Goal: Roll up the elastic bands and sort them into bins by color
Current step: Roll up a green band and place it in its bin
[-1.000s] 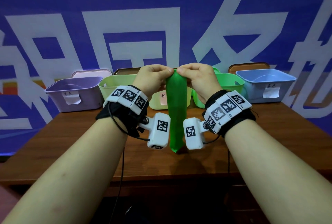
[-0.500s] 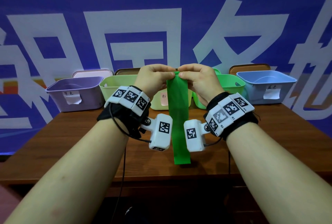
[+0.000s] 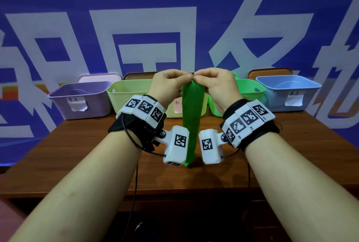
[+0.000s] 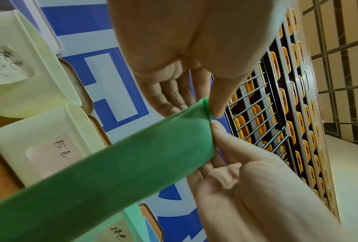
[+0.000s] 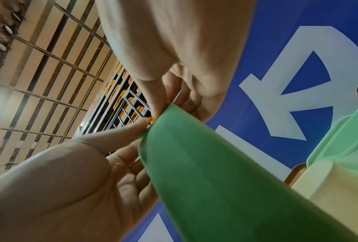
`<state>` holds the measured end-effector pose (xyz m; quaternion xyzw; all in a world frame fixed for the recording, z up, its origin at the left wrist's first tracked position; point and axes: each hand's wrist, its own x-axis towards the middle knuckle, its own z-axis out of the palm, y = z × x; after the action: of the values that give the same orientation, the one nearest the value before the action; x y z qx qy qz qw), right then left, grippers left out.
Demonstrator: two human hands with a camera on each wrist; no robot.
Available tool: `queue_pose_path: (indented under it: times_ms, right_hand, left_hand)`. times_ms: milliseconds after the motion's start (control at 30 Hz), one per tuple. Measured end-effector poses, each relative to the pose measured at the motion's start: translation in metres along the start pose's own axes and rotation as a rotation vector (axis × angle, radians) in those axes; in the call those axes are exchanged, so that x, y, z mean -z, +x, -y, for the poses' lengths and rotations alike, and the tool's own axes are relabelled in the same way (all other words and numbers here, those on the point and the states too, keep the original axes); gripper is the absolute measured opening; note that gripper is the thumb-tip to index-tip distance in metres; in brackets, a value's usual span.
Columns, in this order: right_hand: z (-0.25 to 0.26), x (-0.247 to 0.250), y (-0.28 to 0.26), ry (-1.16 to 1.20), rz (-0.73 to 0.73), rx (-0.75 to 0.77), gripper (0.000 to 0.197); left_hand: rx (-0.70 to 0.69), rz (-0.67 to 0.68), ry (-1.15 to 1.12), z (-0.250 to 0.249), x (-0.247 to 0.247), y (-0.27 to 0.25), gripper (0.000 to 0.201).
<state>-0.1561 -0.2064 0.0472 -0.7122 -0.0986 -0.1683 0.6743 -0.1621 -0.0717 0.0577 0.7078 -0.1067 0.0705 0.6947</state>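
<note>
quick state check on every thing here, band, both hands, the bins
green band: unrolled, hanging straight down, top edge pinched by both hands, only a first tiny curl at the top
left hand: pinches the band's top edge
right hand: pinches the band's top edge
purple bin: upright, open, looks empty
light green bin: upright, open
green bin: upright, partly hidden
blue bin: upright, open, looks empty
</note>
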Motion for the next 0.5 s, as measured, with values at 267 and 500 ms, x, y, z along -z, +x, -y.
queue_pose_path:
  times_ms: [267,500]
  right_hand:
    - [-0.001,0.0001,0.0002,0.023,0.011,-0.013,0.018]
    - [-0.0031,-0.0004,-0.0012,0.034,0.051,-0.029,0.008]
  left_hand:
    - [0.011,-0.031,-0.057,0.0027,-0.0003,0.0036,0.009]
    - [0.013,-0.048,-0.036,0.003,0.0004,0.0039,0.013]
